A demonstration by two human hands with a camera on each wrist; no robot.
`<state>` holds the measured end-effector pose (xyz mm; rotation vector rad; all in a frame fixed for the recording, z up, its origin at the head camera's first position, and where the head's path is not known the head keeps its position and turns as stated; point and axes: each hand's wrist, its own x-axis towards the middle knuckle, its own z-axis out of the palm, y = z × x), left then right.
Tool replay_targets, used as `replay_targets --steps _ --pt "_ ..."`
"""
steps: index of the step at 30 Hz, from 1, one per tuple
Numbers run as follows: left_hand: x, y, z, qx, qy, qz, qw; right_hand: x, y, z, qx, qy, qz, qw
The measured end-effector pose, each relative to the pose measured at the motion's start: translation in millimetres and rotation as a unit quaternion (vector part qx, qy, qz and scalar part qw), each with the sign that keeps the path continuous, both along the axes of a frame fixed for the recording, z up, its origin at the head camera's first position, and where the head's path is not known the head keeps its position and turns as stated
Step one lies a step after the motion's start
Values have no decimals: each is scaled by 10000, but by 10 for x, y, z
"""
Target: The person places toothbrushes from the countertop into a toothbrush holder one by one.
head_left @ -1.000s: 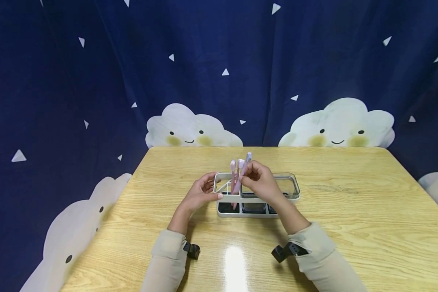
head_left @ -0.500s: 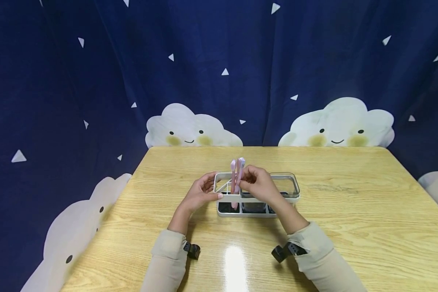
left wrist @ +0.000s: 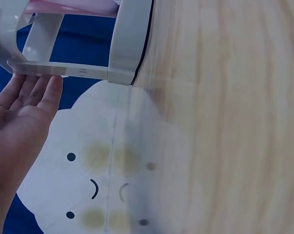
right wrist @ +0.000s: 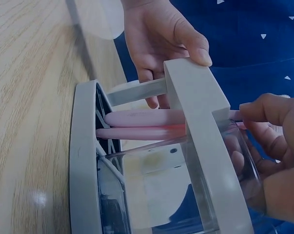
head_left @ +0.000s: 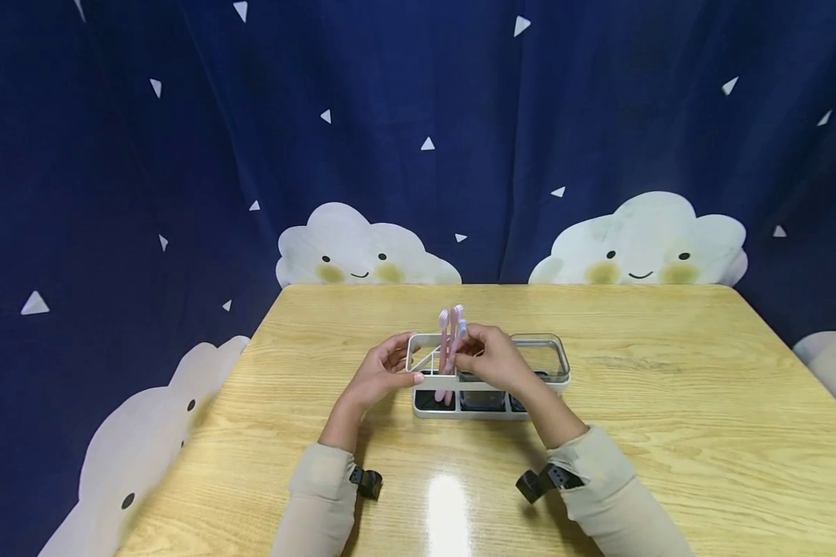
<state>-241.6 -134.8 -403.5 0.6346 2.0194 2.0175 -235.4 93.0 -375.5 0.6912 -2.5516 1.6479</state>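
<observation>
A white toothbrush holder (head_left: 439, 382) stands on the table, with an upper rim and a dark-floored base. My left hand (head_left: 379, 375) steadies its left end; the thumb lies on the front of the upper rim and the fingers reach behind. My right hand (head_left: 498, 360) pinches a pink toothbrush (head_left: 456, 350) near its bristle head. Beside it, more pink toothbrushes (head_left: 443, 344) stand upright in the same left section, heads up. In the right wrist view, pink handles (right wrist: 142, 118) run down through the upper frame to the base.
Clear cups (head_left: 545, 356) occupy the holder's right part, partly hidden behind my right hand and forearm. Wooden tabletop (head_left: 669, 402) surrounds the holder. A dark blue curtain (head_left: 390, 77) with white clouds hangs behind the table.
My right hand has brought the pinched toothbrush down and left, from tilted above the rim to nearly level with the others. My left hand keeps its place on the holder.
</observation>
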Motion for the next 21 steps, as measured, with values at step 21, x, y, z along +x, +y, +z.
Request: replay_targets --steps 21 --pt "-143 -23 -249 116 0 66 9999 6 -62 42 -40 4 -51 10000"
